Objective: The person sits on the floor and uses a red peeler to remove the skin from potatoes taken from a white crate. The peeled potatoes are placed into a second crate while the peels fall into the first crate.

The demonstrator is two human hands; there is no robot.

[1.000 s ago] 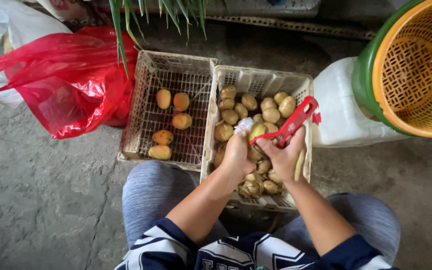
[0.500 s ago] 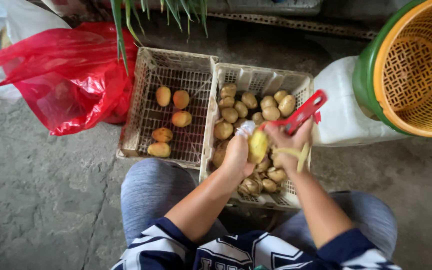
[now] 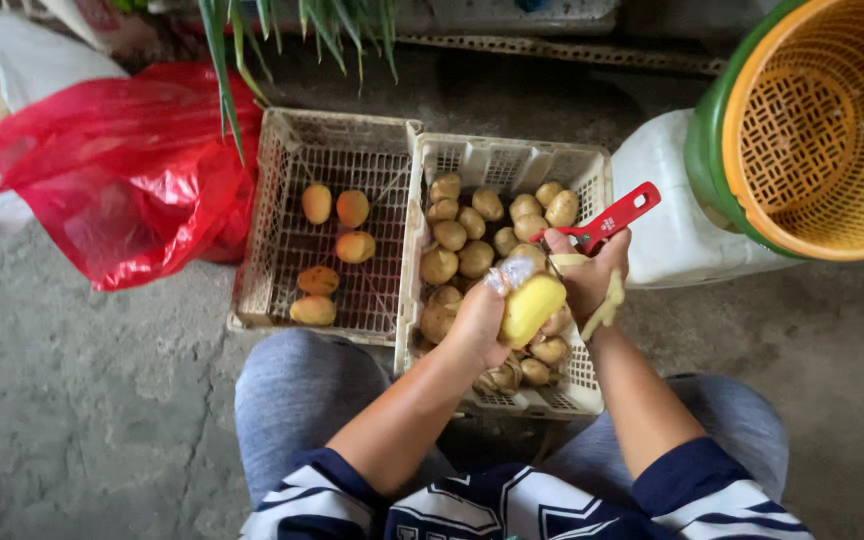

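Observation:
My left hand [image 3: 480, 322] grips a partly peeled yellow potato [image 3: 531, 308] over the right white crate [image 3: 592, 190], which holds several unpeeled brown potatoes [image 3: 472, 235]. My right hand [image 3: 588, 272] holds a red-handled peeler [image 3: 604, 220] against the potato's upper right side. A strip of peel [image 3: 604, 305] hangs below that hand. The left white crate [image 3: 267, 240] holds several peeled yellow-orange potatoes [image 3: 352, 210]. My knees in grey trousers sit just under both crates.
A red plastic bag [image 3: 122, 170] lies left of the crates on the concrete floor [image 3: 82, 420]. At right, an orange basket [image 3: 822, 130] nests in a green one above a white plastic container [image 3: 667, 220]. Green leaves [image 3: 282, 30] hang at the top.
The potato in my left hand shows more bare yellow flesh than before. My right hand and the peeler have shifted slightly right, and a peel strip now dangles under it.

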